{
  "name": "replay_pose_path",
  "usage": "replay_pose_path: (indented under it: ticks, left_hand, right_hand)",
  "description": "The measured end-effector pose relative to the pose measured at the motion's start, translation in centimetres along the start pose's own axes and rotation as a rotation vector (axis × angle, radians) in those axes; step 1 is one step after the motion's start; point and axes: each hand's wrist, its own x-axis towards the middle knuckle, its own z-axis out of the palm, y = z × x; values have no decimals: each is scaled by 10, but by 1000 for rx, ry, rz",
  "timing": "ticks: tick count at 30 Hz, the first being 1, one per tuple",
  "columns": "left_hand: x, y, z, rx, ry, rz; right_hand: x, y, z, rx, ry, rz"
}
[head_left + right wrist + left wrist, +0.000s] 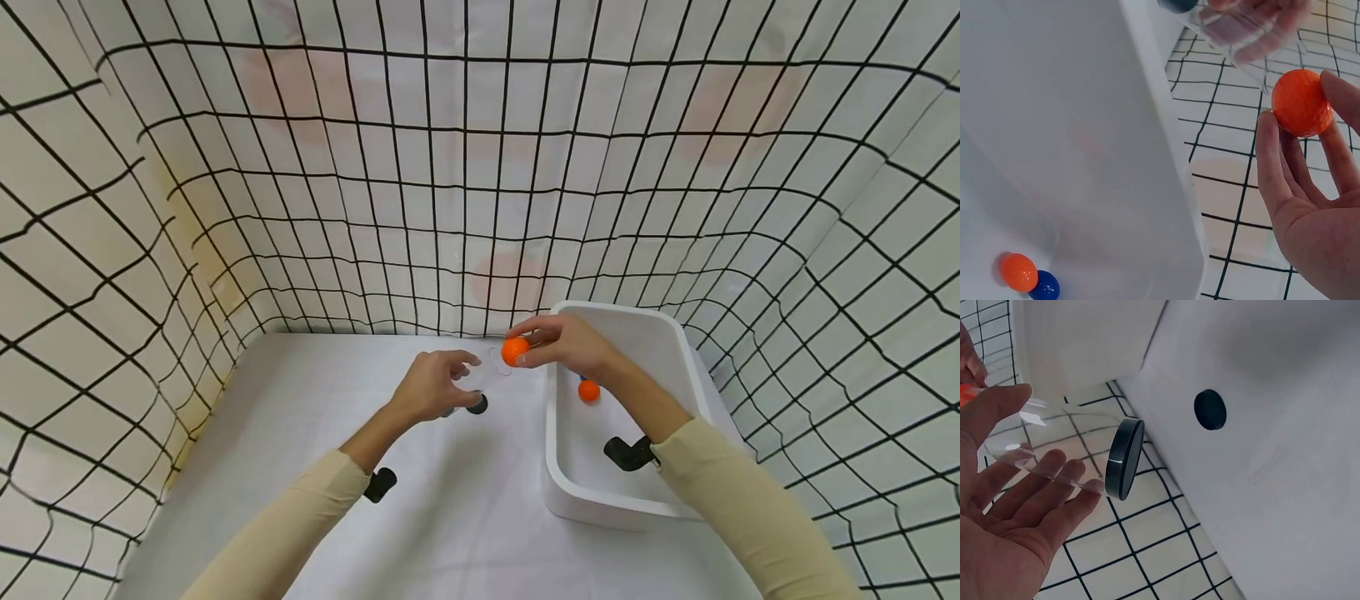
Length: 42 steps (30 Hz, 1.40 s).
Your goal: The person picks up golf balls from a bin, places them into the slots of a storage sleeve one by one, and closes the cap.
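Observation:
My left hand (432, 386) grips a clear plastic tube (1054, 440), held tilted, with a black end cap (1125, 460) at its far end. My right hand (572, 344) pinches an orange golf ball (1302, 103) between thumb and fingertips. The ball is right by the tube's uncapped end, just outside it as far as the right wrist view shows. A loose black cap (1210, 409) lies on the white table (315, 400) below the left hand. Inside the white bin (551, 450), under the right forearm, rest another orange ball (1019, 272) and a blue ball (1045, 286), side by side.
Black netting (465, 150) surrounds the table at the back and both sides. The bin's raised rim stands on the right, close under the right forearm. Black wrist mounts (381, 484) stick out from both sleeves.

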Motion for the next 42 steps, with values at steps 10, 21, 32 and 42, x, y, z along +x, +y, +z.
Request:
replay_pose_path:
  ticks: [10, 21, 32, 42]
  left_hand:
    - [2, 2, 1, 18, -27, 10]
    - [1, 6, -1, 22, -20, 14]
    - [1, 5, -2, 9, 7, 31]
    - [1, 2, -3, 1, 5, 27]
  right_hand:
    - [-1, 1, 14, -9, -28, -10]
    - [1, 1, 19, -10, -12, -28]
    - [2, 3, 21, 22, -2, -20]
    - [4, 6, 18, 10, 13, -42]
